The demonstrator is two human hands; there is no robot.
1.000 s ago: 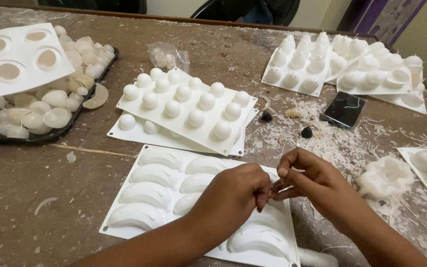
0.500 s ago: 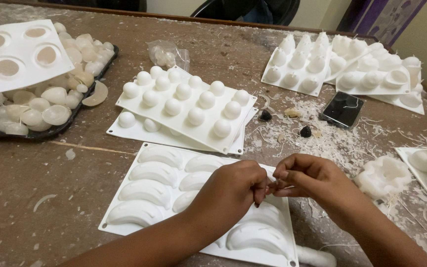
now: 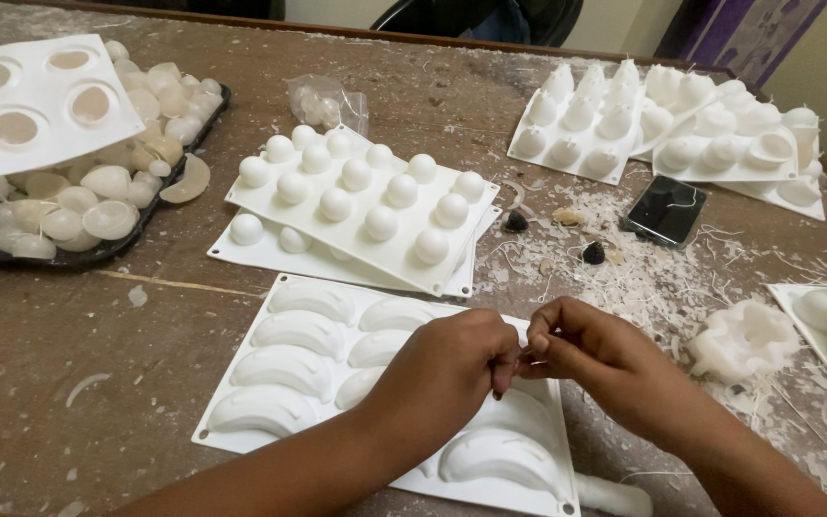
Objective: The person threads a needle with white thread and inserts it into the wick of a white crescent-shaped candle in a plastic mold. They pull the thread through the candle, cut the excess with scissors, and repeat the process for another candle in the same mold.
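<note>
A: How far along is this looking?

B: Partway, I'd judge. Nearest the camera, the left hand (image 3: 447, 369) and right hand (image 3: 591, 359) are meeting fingertip to fingertip over the banana-shaped mould (image 3: 337, 383). The fingers of both are pinching nearly shut on something thin; I cannot tell what, it is too small. That mould is lying flat at the near edge of the desk (image 3: 69, 383), partly under both wrists.

A: And what is already done?

B: White shavings (image 3: 643, 278) are littering the desk right of the hands, beside a lumpy white silicone piece (image 3: 744, 337), so trimming seems well underway. Several moulds are waiting.

A: Materials?

B: The moulds are looking like matte white silicone, soft and smooth. Behind the hands, 2 sheets of round-domed moulds (image 3: 366, 206) are lying stacked. Further left, a dark tray (image 3: 98, 251) is holding glossy, pale half-shells under a white sheet with round holes (image 3: 35, 101). Far right, pointed-dome moulds (image 3: 581, 124) are overlapping near a black phone (image 3: 664, 211). The desk is worn, scratched brown wood.
</note>
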